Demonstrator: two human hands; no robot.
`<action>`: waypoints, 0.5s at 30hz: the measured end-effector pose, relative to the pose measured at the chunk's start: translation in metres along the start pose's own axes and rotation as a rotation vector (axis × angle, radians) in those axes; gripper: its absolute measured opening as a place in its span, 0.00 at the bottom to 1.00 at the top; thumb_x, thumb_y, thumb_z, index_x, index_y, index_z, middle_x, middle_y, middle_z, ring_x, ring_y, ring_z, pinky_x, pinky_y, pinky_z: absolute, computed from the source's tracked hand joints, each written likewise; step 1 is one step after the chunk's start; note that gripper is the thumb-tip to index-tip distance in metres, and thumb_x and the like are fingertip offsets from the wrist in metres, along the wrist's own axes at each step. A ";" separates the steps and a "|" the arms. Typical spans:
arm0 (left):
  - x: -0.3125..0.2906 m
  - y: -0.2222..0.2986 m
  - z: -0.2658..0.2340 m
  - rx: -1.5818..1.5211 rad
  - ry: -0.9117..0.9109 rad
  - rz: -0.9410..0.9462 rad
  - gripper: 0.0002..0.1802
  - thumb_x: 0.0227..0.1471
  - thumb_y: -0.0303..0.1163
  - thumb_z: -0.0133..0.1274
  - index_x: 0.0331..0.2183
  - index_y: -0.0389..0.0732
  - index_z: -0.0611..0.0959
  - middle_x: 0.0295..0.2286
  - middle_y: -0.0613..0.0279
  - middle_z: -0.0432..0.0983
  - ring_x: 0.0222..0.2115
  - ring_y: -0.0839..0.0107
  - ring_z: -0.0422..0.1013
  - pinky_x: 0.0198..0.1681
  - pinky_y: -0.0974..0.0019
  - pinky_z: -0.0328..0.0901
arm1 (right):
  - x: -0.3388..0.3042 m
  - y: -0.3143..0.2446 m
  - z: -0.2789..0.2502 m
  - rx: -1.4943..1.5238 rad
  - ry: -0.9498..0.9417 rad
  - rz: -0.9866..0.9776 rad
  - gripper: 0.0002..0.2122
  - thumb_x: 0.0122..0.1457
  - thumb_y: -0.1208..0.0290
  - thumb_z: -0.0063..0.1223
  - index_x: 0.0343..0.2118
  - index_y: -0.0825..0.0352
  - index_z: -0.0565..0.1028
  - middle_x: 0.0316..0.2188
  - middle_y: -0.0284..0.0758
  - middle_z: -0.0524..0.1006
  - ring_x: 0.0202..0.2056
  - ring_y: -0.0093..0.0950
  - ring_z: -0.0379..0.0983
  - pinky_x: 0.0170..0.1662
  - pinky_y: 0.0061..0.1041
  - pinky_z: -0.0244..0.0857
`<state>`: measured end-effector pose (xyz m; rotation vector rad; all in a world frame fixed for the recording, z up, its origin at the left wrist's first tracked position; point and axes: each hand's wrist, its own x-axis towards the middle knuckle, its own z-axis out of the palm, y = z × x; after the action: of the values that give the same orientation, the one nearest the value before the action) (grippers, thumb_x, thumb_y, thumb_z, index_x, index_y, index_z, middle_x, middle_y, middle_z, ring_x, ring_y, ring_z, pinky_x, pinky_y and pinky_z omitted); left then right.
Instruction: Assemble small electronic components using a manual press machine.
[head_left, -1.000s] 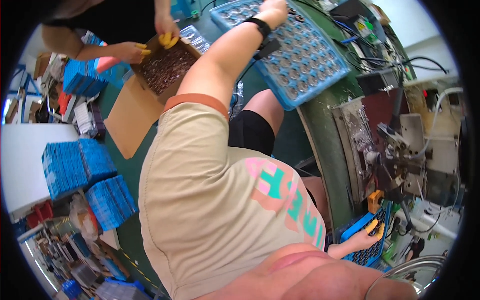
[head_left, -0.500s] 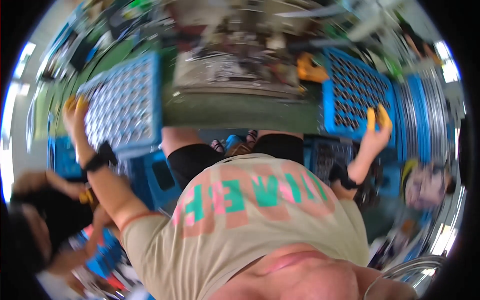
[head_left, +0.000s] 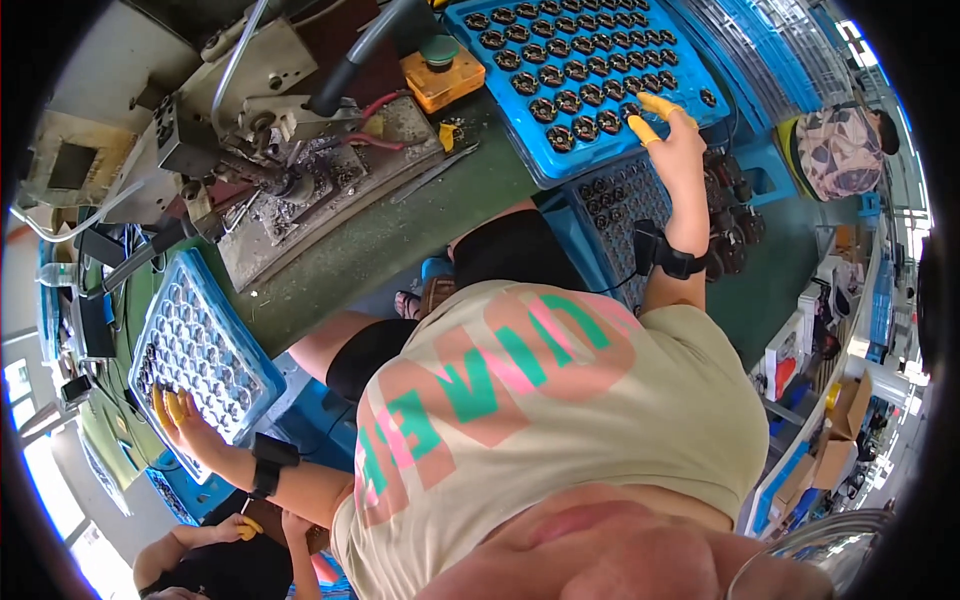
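My left hand (head_left: 190, 425), with yellow finger covers, reaches down to the near side of a blue-rimmed tray (head_left: 262, 362) holding rows of silvery round parts. Its fingers are drawn together over the parts, and what lies under the tips is hidden. My right hand (head_left: 676, 150), also in yellow finger covers, is at a blue tray (head_left: 548, 172) of dark ring-shaped parts. Thumb and finger close around a small dark round part (head_left: 632, 112) in the front row. Black bands circle both wrists.
A metal bench machine (head_left: 270, 165), strewn with metal chips, stands on the green table (head_left: 370, 265). On it lie red-handled pliers (head_left: 375, 140); an orange box with a green button (head_left: 440, 72) stands beside. A lower crate of parts (head_left: 620, 210) sits below the right tray. Another person (head_left: 230, 560) works at lower left.
My view has turned to the right, so the table now slants. My right hand has come down to the dark parts' front row; my left hand has moved in over the silvery parts.
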<state>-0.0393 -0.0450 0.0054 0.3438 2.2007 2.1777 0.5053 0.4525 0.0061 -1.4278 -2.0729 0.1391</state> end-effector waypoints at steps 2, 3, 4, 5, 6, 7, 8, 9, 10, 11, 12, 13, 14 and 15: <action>-0.007 -0.001 0.005 -0.005 -0.030 0.008 0.24 0.57 0.23 0.48 0.55 0.35 0.71 0.46 0.55 0.71 0.42 0.67 0.71 0.49 0.67 0.67 | 0.000 -0.004 0.003 -0.054 -0.029 0.014 0.15 0.53 0.70 0.62 0.45 0.59 0.79 0.42 0.35 0.79 0.46 0.33 0.73 0.52 0.29 0.63; -0.007 -0.004 0.004 -0.003 -0.070 0.040 0.24 0.57 0.23 0.48 0.55 0.35 0.70 0.46 0.55 0.70 0.43 0.67 0.71 0.50 0.66 0.66 | 0.000 -0.006 0.001 -0.056 -0.023 -0.011 0.13 0.54 0.70 0.61 0.44 0.59 0.80 0.42 0.35 0.79 0.47 0.35 0.73 0.52 0.29 0.63; -0.007 -0.005 0.003 0.001 -0.109 0.073 0.24 0.57 0.23 0.48 0.56 0.35 0.70 0.46 0.55 0.70 0.43 0.67 0.71 0.51 0.66 0.66 | 0.001 -0.007 0.000 -0.049 -0.029 -0.014 0.13 0.54 0.70 0.61 0.44 0.59 0.80 0.42 0.35 0.79 0.47 0.35 0.73 0.52 0.29 0.63; -0.013 -0.001 0.009 0.036 -0.102 0.075 0.24 0.57 0.24 0.49 0.56 0.36 0.70 0.45 0.55 0.70 0.43 0.68 0.70 0.52 0.64 0.65 | 0.002 -0.008 -0.001 -0.062 -0.016 -0.029 0.12 0.54 0.71 0.60 0.43 0.59 0.80 0.42 0.35 0.79 0.47 0.36 0.73 0.52 0.29 0.63; -0.015 -0.003 0.011 0.042 -0.101 0.059 0.25 0.56 0.26 0.52 0.56 0.37 0.71 0.45 0.55 0.70 0.44 0.68 0.69 0.52 0.64 0.65 | 0.003 -0.007 0.000 -0.075 -0.003 -0.044 0.11 0.55 0.71 0.60 0.42 0.59 0.80 0.42 0.35 0.79 0.47 0.36 0.73 0.51 0.30 0.63; -0.017 -0.004 0.013 0.066 -0.106 0.063 0.25 0.55 0.25 0.53 0.56 0.37 0.71 0.46 0.55 0.71 0.43 0.69 0.69 0.51 0.66 0.64 | 0.003 -0.004 0.003 0.005 0.104 -0.074 0.10 0.52 0.69 0.62 0.39 0.53 0.82 0.39 0.36 0.79 0.43 0.40 0.74 0.46 0.34 0.66; -0.020 -0.004 0.017 0.096 -0.102 0.068 0.26 0.55 0.25 0.54 0.55 0.37 0.71 0.46 0.56 0.71 0.43 0.70 0.69 0.50 0.69 0.64 | 0.004 -0.010 0.004 0.124 0.153 -0.063 0.09 0.53 0.71 0.61 0.38 0.56 0.82 0.38 0.37 0.79 0.41 0.38 0.75 0.45 0.31 0.67; -0.024 -0.005 0.027 0.099 -0.099 0.057 0.27 0.53 0.25 0.56 0.55 0.37 0.71 0.45 0.56 0.71 0.42 0.71 0.70 0.48 0.70 0.65 | 0.001 -0.021 0.003 0.149 0.220 -0.100 0.09 0.53 0.73 0.60 0.38 0.58 0.81 0.38 0.37 0.80 0.41 0.37 0.75 0.45 0.30 0.67; -0.030 -0.001 0.038 0.113 -0.087 0.049 0.28 0.52 0.26 0.58 0.55 0.38 0.72 0.45 0.57 0.72 0.40 0.72 0.70 0.46 0.71 0.65 | -0.001 -0.034 0.004 0.189 0.278 -0.135 0.08 0.54 0.75 0.59 0.38 0.60 0.81 0.38 0.37 0.80 0.40 0.35 0.75 0.45 0.29 0.67; -0.032 0.001 0.045 0.158 -0.098 0.057 0.28 0.52 0.26 0.58 0.55 0.38 0.72 0.44 0.57 0.73 0.40 0.72 0.70 0.45 0.71 0.66 | -0.004 -0.050 0.005 0.248 0.318 -0.201 0.08 0.54 0.77 0.59 0.38 0.63 0.81 0.37 0.37 0.80 0.39 0.34 0.76 0.45 0.28 0.68; -0.034 0.001 0.051 0.205 -0.103 0.062 0.28 0.51 0.26 0.58 0.54 0.37 0.73 0.44 0.58 0.73 0.40 0.73 0.71 0.43 0.72 0.66 | -0.006 -0.065 0.009 0.314 0.357 -0.268 0.08 0.55 0.79 0.58 0.38 0.65 0.80 0.37 0.36 0.80 0.38 0.32 0.76 0.45 0.27 0.68; -0.033 -0.001 0.061 0.194 -0.125 0.086 0.27 0.51 0.24 0.59 0.53 0.38 0.74 0.43 0.59 0.73 0.38 0.75 0.72 0.40 0.75 0.66 | -0.012 -0.075 0.015 0.380 0.367 -0.334 0.08 0.55 0.81 0.57 0.38 0.68 0.80 0.37 0.36 0.80 0.37 0.32 0.76 0.44 0.27 0.68; -0.038 0.000 0.068 0.197 -0.136 0.118 0.26 0.50 0.23 0.60 0.52 0.38 0.75 0.43 0.61 0.74 0.35 0.76 0.73 0.36 0.77 0.66 | -0.023 -0.091 0.026 0.575 0.312 -0.282 0.07 0.55 0.82 0.57 0.37 0.69 0.79 0.35 0.38 0.80 0.36 0.32 0.76 0.42 0.27 0.68; -0.040 -0.002 0.076 0.173 -0.146 0.105 0.25 0.49 0.22 0.60 0.51 0.37 0.76 0.41 0.62 0.74 0.35 0.78 0.72 0.35 0.78 0.65 | -0.030 -0.106 0.033 0.642 0.268 -0.393 0.07 0.54 0.82 0.57 0.36 0.68 0.78 0.34 0.38 0.80 0.35 0.32 0.76 0.42 0.28 0.68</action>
<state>0.0129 0.0228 -0.0033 0.6161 2.3424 1.9417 0.4088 0.3906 0.0109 -0.6087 -1.8099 0.3868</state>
